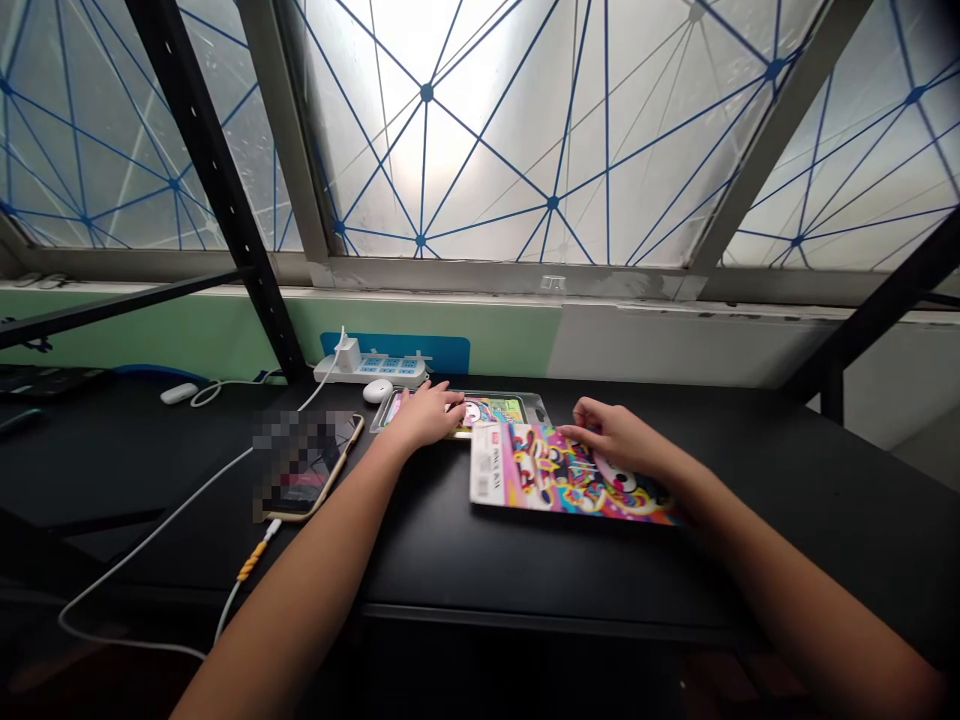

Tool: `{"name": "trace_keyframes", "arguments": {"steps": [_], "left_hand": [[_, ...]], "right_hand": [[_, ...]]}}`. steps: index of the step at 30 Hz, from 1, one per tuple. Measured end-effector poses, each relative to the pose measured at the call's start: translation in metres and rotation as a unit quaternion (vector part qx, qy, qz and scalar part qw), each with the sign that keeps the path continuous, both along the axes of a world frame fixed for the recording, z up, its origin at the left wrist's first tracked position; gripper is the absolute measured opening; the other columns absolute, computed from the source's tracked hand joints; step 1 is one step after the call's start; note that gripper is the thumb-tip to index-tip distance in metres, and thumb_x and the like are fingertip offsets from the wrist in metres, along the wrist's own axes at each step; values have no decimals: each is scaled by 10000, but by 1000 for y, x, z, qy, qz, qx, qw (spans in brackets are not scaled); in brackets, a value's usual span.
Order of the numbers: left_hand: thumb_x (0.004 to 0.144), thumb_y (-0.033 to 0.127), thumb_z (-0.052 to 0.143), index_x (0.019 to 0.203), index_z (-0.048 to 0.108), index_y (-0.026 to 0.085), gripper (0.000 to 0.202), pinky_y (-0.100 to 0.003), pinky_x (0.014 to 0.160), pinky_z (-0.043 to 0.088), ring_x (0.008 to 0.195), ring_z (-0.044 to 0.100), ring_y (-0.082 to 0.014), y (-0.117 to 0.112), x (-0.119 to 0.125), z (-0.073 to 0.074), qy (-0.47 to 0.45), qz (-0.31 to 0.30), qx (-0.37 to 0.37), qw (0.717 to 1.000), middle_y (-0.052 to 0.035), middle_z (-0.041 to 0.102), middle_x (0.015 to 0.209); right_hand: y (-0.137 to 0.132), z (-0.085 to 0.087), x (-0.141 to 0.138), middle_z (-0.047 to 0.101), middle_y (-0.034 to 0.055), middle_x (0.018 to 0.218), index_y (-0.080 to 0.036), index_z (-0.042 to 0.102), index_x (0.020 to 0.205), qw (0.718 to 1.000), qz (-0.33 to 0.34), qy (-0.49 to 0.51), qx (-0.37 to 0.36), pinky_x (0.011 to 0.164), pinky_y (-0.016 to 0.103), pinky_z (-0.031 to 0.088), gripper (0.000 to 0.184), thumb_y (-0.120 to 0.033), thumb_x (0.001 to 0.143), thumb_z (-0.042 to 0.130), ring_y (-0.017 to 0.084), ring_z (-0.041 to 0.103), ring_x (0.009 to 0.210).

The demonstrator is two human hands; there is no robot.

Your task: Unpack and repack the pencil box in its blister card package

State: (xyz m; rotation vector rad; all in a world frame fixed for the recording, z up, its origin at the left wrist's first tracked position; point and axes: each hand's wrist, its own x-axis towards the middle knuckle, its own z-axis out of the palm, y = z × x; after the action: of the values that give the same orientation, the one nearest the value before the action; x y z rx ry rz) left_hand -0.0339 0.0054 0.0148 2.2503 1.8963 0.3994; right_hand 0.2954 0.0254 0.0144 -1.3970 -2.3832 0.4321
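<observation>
My left hand (429, 412) lies with its fingers spread over a colourful printed piece (495, 410) in a shallow clear plastic tray (536, 408). To its right, a bright cartoon-printed card (551, 475) with a white barcode panel at its left end overlaps the tray's near edge. The fingers of my right hand (615, 435) are bent, with the thumb and a finger at the card's upper edge, gripping it. My right wrist covers the card's right end.
A phone (319, 470) with a cable stands left of my left forearm. Behind it are a white power strip (375, 370) with a plug, and a small white rounded case (377, 391). Black metal posts (217, 190) rise at both sides; the table's front edge (525, 620) is near.
</observation>
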Motion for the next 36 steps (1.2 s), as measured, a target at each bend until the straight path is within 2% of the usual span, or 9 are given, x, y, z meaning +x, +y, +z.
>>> {"name": "trace_keyframes", "arguments": {"steps": [4,7,9,12,15,23,29,32,36], "left_hand": [[993,446,341,898,663,250,388,-647,1164,158,1302,527,-306,-9,15,4,-10,-29,26,999,-56,661,1317],[977,471,391,908,564,242,295,-635,1138,237,1054,653,-268,-16,31,0,-15,-54,36,998,-44,729,1067],[964,479,419,931,520,245,257,-629,1111,283,1014,652,-269,-20,39,-3,-14,-71,38,997,-39,719,1011],[972,487,397,940,489,249,257,-625,1090,301,1063,624,-288,-25,44,-6,-6,-87,37,995,-54,700,1042],[980,495,374,955,477,249,267,-624,1065,318,1068,613,-302,-26,44,-6,5,-93,34,995,-71,694,1052],[982,483,371,987,491,248,264,-542,991,385,1056,603,-306,-26,44,-5,23,-102,32,994,-84,685,1050],[983,489,373,998,500,249,271,-535,1010,375,1092,590,-301,-26,43,-4,15,-104,26,994,-85,682,1100],[982,490,381,1010,499,250,269,-582,1059,332,1120,580,-298,-27,43,-4,4,-102,20,995,-85,679,1129],[987,489,379,1017,496,257,261,-673,1138,162,1176,552,-285,-28,45,-5,-11,-98,17,995,-68,674,1141]], "right_hand": [[27,2,44,660,24,682,-224,615,717,993,-34,-44,-105,567,299,384,516,-726,813,542,199,592,645],[27,0,45,708,50,816,-224,677,849,994,-24,-28,-104,655,319,449,503,-707,820,538,234,636,766],[20,-3,30,724,64,983,-238,686,994,995,-9,-11,-96,754,325,471,494,-683,837,538,248,645,899],[11,-9,4,719,61,1069,-247,682,1028,996,5,7,-87,799,322,463,482,-671,858,528,247,635,956],[11,-13,-6,727,35,912,-240,688,926,995,6,9,-99,708,306,453,481,-686,860,519,218,636,822],[25,-7,30,717,27,810,-229,709,844,992,-43,4,-117,589,283,415,505,-718,777,601,185,605,689],[22,-2,32,714,18,803,-243,716,832,993,-65,8,-102,602,287,409,463,-693,766,624,194,613,719],[19,2,30,720,22,833,-240,714,833,993,-74,14,-94,633,292,421,446,-674,770,632,203,624,757],[10,2,17,722,23,857,-236,703,857,993,-77,27,-88,648,295,427,452,-675,779,625,209,627,781]]}}
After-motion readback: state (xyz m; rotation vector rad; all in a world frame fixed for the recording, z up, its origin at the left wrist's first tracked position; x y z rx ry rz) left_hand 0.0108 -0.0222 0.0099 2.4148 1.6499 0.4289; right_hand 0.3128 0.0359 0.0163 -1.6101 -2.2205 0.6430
